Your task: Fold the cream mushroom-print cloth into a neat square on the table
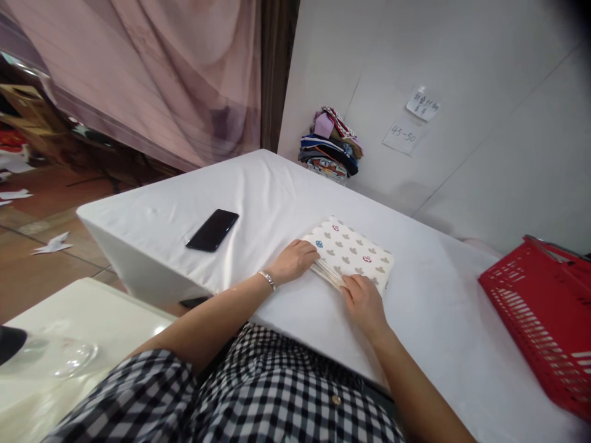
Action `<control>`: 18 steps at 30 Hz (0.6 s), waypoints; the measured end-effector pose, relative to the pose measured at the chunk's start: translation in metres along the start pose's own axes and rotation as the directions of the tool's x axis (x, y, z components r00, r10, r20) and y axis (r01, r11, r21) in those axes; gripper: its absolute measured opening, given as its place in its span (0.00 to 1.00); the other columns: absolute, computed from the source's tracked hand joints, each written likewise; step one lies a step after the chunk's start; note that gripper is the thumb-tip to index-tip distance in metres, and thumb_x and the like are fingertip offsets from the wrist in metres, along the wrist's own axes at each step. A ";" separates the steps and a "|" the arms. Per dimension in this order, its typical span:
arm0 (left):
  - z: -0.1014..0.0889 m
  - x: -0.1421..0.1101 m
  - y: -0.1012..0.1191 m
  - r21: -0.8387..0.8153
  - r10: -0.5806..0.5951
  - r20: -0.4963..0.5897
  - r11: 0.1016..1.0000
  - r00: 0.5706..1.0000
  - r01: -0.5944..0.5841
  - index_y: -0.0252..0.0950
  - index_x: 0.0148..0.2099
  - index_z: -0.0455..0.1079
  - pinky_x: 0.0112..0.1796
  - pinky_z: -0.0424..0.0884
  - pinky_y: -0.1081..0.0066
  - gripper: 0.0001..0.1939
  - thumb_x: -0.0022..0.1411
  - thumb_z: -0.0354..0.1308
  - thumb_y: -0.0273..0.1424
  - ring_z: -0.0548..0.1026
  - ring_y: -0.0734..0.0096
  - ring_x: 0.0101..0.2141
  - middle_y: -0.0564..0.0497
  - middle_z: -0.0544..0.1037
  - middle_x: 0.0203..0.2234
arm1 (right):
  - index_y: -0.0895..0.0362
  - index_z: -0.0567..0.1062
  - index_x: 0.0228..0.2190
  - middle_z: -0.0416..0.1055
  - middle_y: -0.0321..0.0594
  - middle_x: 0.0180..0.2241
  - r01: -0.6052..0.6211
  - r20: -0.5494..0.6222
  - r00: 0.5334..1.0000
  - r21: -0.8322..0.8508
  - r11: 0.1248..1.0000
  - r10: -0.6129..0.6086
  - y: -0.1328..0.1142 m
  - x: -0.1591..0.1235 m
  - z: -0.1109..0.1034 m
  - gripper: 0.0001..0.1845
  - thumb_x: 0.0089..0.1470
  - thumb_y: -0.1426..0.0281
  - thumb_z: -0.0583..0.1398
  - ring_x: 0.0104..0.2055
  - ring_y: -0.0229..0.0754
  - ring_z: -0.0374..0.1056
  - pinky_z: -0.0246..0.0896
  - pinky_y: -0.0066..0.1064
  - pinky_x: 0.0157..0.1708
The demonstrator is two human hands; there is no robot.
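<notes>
Folded cloth (355, 246): lying flat on the white surface (286, 197), right in front of the body; cream, printed with beige mouse-head shapes plus a few blue and red ones; layered folds showing along the near edge.
Left hand (294, 261): fingers together and bent over the near left corner of the cloth; thumb hidden, so cannot tell whether pinching or only pressing.
Right hand (364, 303): closed on the near edge, thumb and fingers pinching the layers near the right end.
Left wrist: circled by a silver-coloured bracelet (266, 280).
Phone (213, 231): dark screen up, lying on the surface to the left of the cloth — well apart from both hands.
Red basket (549, 271): slotted sides, at the right end of the surface, partly cut off by the frame.
Stack of fabrics (329, 147): mixed colours and prints, piled by the far edge, close to the wall.
Wall notes (401, 135): handwritten, stuck on the grey wall, the lower one reading "45-50".
Curtain (184, 74): pink, hanging beyond the far left — tiled floor and paper scraps (53, 243) below.
</notes>
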State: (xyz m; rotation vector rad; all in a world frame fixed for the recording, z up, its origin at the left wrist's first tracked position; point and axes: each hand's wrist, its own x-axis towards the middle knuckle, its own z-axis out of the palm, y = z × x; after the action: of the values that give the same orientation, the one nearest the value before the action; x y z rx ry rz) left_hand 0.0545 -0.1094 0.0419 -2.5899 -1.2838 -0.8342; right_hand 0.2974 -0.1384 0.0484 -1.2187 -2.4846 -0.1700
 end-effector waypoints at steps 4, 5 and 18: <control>-0.002 -0.004 -0.004 -0.021 -0.059 0.005 0.998 0.998 0.059 0.37 0.42 0.70 0.42 0.63 0.66 0.11 0.66 0.46 0.28 0.69 0.67 0.42 0.48 0.74 0.39 | 0.58 0.71 0.46 0.70 0.47 0.40 0.040 -0.064 0.997 0.032 0.999 -0.038 0.011 -0.018 0.004 0.15 0.59 0.70 0.51 0.41 0.47 0.63 0.61 0.39 0.42; -0.002 -0.005 -0.006 -0.027 -0.075 0.009 0.997 0.997 0.076 0.37 0.42 0.70 0.41 0.64 0.65 0.11 0.66 0.46 0.28 0.69 0.66 0.43 0.48 0.74 0.39 | 0.59 0.70 0.48 0.69 0.47 0.41 0.054 -0.089 0.995 0.045 0.998 -0.049 0.014 -0.023 0.005 0.16 0.60 0.71 0.50 0.43 0.47 0.63 0.61 0.40 0.43; 0.003 -0.007 -0.016 -0.359 -0.361 -0.043 0.876 0.931 0.323 0.39 0.31 0.73 0.39 0.68 0.68 0.07 0.58 0.54 0.30 0.71 0.69 0.36 0.52 0.76 0.31 | 0.59 0.62 0.56 0.66 0.53 0.50 0.167 -0.183 0.972 0.112 0.979 -0.145 0.019 -0.048 0.017 0.25 0.57 0.78 0.47 0.52 0.50 0.61 0.62 0.48 0.49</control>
State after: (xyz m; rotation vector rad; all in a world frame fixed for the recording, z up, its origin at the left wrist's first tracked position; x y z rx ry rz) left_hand 0.0406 -0.1033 0.0334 -2.5471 -1.7331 -1.3581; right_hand 0.3347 -0.1571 0.0140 -0.9158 -2.3976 -0.1500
